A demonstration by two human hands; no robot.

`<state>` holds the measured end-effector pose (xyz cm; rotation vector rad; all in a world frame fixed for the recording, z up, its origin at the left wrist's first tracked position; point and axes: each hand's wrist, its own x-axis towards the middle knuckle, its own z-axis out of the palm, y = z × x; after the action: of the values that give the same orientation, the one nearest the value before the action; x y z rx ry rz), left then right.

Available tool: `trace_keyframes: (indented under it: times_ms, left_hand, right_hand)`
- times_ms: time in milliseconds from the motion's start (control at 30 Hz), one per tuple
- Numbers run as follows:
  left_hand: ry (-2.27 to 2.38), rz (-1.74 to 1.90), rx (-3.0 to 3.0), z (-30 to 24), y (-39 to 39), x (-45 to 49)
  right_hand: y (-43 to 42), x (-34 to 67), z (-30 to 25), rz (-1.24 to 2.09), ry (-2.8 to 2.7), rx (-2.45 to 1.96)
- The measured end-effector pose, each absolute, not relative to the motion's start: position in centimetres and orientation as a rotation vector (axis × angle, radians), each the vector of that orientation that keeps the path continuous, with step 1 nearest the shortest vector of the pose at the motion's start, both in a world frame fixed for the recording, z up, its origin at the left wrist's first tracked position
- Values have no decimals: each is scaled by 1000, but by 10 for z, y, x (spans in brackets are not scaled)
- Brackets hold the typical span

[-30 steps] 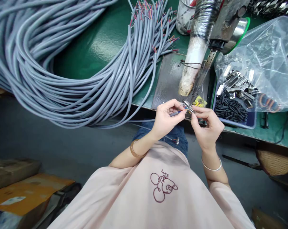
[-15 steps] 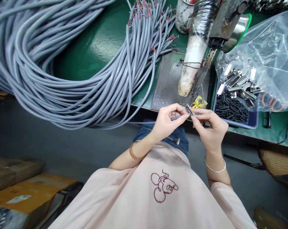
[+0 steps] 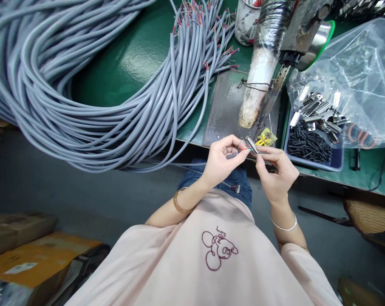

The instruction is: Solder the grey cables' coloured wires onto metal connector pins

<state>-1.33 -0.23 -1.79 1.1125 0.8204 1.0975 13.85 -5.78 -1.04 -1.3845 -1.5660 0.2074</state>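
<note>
Multi-pin connector [image 3: 251, 145] looks shiny metal; bundled cables [image 3: 141, 111], smooth satin-grey plastic; tabletop [image 3: 128, 63], glossy green; bag [image 3: 355, 76], crinkled glossy clear plastic; parts tray [image 3: 338, 158], smooth blue plastic; shirt [image 3: 173, 263], matt pale-pink cloth; jeans [image 3: 239, 176], blue denim; carton [image 3: 52, 250], brown cardboard.

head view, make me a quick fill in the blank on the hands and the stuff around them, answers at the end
1. The left hand pinches a cable whose jacket is ____.
2. The right hand grips a metal connector; the crumpled piece just beyond it is ____.
3. In the blue tray, the heaped thin, short pieces are ____.
4. The brown bracelet is on the ____ arm.

Missing words: grey; yellow; black; left.
</note>
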Motion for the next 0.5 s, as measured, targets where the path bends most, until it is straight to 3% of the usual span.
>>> trace_keyframes:
  times_ms: [167, 500]
  left_hand:
    - [912, 1163, 1233, -17, 0, -9]
    - [935, 1196, 1279, -15, 6, -6]
  right_hand:
    - [-52, 136, -10, 25, -1645, -1372]
    - [-44, 138, -3, 18, -1665, -1360]
